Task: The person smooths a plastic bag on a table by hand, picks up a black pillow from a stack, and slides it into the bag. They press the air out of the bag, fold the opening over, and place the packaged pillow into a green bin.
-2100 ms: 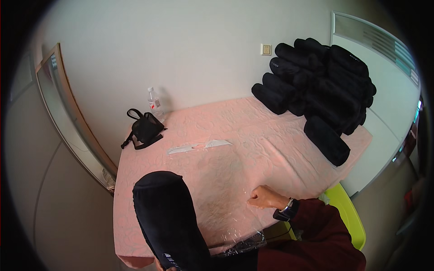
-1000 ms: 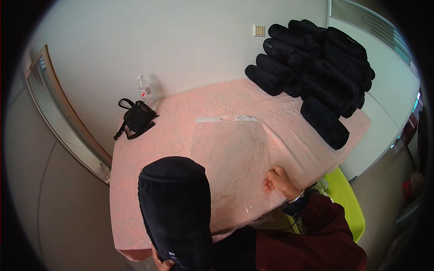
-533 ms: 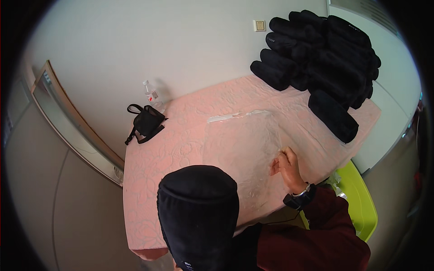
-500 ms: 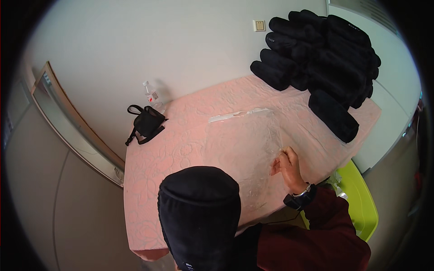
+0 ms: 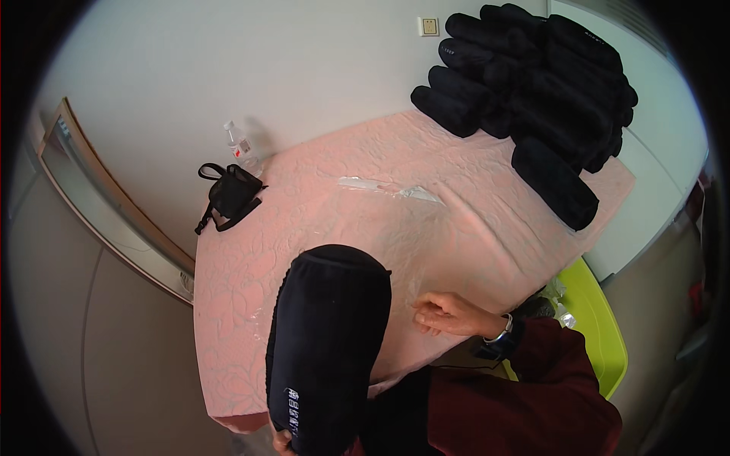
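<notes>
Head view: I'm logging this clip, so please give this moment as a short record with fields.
Left hand: grips the lower end of the black roll
Right hand: fingers pinched on the clear plastic sheet
Surface: pink quilted table
Far right: stack of black rolls
Far left: small black bag, water bottle

Black roll: matt dark cloth, soft and slightly fuzzy, with 1 small printed patch near its lower end.
Clear bag: thin see-through plastic film, glossy, wrinkled, catching light in streaks.
Table cover: pink quilted cloth, matt, with a raised stitched pattern.
Stacked rolls: the same matt black cloth, lightly napped.
Bottle: clear shiny plastic.
Small pouch: black fabric, matt, with woven straps.
Bin: smooth lime-green plastic, faint sheen.
Sleeve: dark red cloth, probably knit or fleece.
Wristband: looks like polished metal.
</notes>
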### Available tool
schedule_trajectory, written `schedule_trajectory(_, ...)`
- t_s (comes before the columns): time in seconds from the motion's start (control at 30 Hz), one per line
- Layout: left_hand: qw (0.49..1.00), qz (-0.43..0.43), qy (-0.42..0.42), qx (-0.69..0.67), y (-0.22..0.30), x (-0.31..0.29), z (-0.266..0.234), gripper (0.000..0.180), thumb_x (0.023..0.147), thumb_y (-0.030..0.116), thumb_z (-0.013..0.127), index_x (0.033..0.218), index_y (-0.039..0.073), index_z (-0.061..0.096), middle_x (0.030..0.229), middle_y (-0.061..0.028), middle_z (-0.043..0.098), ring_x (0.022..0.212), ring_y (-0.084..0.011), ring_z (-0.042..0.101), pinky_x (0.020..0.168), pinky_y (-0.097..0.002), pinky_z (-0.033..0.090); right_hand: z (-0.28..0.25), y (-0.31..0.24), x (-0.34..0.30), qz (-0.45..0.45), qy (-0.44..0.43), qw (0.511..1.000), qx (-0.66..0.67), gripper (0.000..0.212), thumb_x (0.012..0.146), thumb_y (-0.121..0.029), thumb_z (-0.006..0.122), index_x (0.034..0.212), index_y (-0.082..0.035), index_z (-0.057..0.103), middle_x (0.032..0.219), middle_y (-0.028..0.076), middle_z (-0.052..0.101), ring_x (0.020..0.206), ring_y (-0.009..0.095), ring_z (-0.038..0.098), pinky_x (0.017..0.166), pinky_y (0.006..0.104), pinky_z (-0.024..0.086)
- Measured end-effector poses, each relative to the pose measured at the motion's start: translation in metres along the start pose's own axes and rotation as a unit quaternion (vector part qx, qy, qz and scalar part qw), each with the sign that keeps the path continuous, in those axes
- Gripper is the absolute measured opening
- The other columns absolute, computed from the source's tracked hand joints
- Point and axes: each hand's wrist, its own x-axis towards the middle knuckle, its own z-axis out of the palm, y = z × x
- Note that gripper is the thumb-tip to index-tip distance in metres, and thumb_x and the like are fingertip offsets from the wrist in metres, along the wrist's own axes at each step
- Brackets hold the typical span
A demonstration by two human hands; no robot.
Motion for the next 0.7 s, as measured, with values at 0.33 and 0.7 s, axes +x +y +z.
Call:
schedule_trajectory(0.33, 0.979, 0.03, -0.076, 0.187, 0.044, 0.054, 0.076, 0.049, 0.072, 0.0, 0.055, 0.121, -0.002, 0.053, 0.116, -0.0155, 0.064, 0.106, -0.024, 0.063, 0.097, -0.0334, 0.048, -0.018, -0.072, 0.001, -0.216, 0.109, 0.929, 0.279, 0.041, 0.095, -0.018, 0.064, 0.129, 0.002, 0.055, 0.132, 0.017, 0.058, 0.122, 0.026, 0.057, 0.102, 0.0367, 0.045)
schedule_trajectory(0.7, 0.989, 0.069, -0.058, 0.116, 0.06, 0.067, 0.066, 0.044, 0.075, -0.01, 0.049, 0.117, -0.001, 0.057, 0.109, -0.0105, 0.065, 0.096, -0.0171, 0.063, 0.088, -0.027, 0.049, -0.006, -0.128, -0.003, -0.46, 0.116, 0.843, -0.253, 0.044, 0.086, -0.018, 0.073, 0.122, 0.003, 0.06, 0.134, 0.023, 0.056, 0.123, 0.035, 0.056, 0.104, 0.0426, 0.044)
